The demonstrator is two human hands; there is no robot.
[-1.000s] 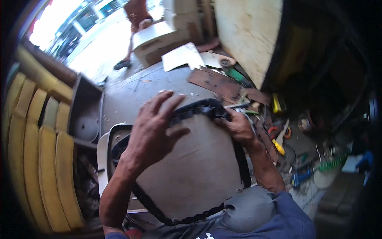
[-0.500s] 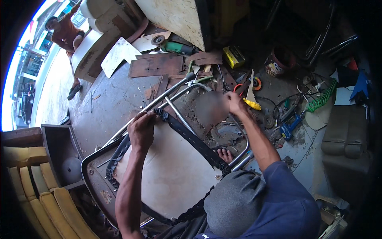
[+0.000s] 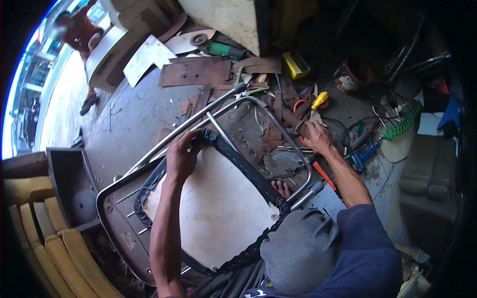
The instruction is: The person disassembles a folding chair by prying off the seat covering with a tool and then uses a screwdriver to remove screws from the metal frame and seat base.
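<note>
My left hand is closed on the gathered black edging at the top corner of a pale seat panel. The panel lies over a dark moulded seat and beside a tubular chair frame. My right hand is at the metal shaft of a yellow-handled tool, fingers curled; whether anything else is in them is hidden. Red-handled pliers lie just below that hand. Bare toes show beside the panel.
A person in orange is by pale padded furniture at top left. Yellow foam pieces and an open dark box are left. Wood scraps, a green grinder, a bucket and cables surround the work.
The view swung to show more of the floor. My left hand closed on the edging. My right hand left the panel's corner for the tools, and the yellow handle has shifted upward and turned.
</note>
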